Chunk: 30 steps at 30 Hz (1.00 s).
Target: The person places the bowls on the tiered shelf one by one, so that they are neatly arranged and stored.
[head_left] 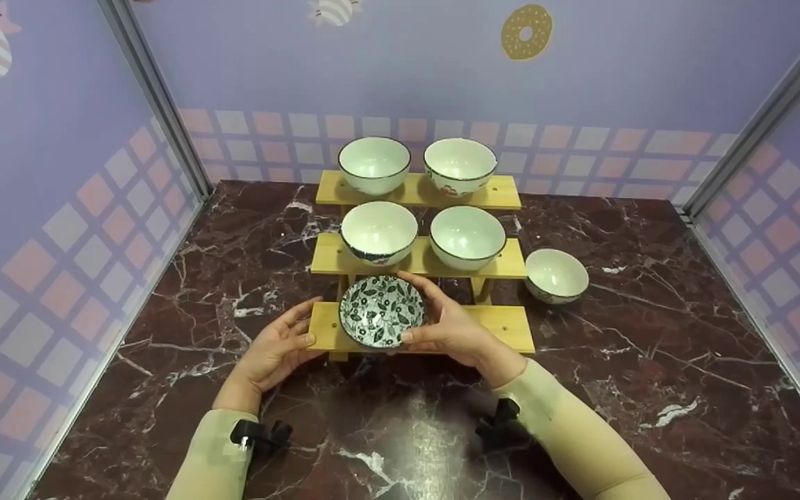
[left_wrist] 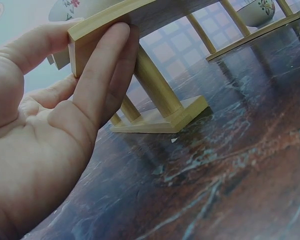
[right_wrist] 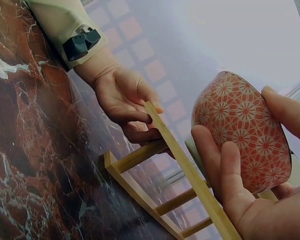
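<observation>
My right hand [head_left: 459, 330] holds a bowl [head_left: 380, 311] over the lowest tier of a wooden three-tier rack [head_left: 511, 326]. Inside, the bowl has dark leaves and flowers on white; in the right wrist view its outside [right_wrist: 245, 130] is red with pale starry flowers. Its mouth tilts toward me, and whether its foot touches the board I cannot tell. My left hand [head_left: 278, 347] grips the left end of that lowest board. In the left wrist view the thumb is on top and fingers lie under the board [left_wrist: 82, 47].
On the middle tier stand a blue-patterned bowl [head_left: 379, 232] and a pale green bowl [head_left: 468, 237]. The top tier carries another pale bowl [head_left: 374, 165] and a flowered one [head_left: 460, 167]. A smaller bowl [head_left: 557, 276] sits right of the rack on the marbled table [head_left: 650, 333]. Panels enclose the table.
</observation>
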### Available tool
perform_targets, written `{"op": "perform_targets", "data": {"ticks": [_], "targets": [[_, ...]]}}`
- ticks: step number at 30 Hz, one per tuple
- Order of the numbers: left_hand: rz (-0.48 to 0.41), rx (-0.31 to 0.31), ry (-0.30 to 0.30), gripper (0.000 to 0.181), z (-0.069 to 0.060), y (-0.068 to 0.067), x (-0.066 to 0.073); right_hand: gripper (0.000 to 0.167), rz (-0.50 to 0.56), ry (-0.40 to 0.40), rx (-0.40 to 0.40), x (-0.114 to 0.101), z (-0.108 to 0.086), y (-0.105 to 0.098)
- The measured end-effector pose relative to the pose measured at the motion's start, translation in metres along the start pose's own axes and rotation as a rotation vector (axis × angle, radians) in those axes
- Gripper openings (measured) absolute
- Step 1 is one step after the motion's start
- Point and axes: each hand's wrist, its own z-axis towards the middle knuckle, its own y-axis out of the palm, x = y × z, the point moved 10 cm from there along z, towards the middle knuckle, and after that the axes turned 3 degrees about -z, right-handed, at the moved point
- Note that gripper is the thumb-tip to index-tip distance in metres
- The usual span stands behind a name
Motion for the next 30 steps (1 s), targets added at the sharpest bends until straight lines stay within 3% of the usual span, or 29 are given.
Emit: {"op": "perform_targets", "data": {"ticks": [23,30], "targets": [[-0.01,-0.001,-0.009,0.074,-0.0001,0.0022,0.0006,0.106,0.0,0.018,-0.03,-0.0002,0.0009,0.0029],[-0.01,0.005,-0.006,0.073,-0.0004,0.0007,0.0002,0.106,-0.054,-0.014,-0.045,-0.0043,-0.0034,0.0037]]}}
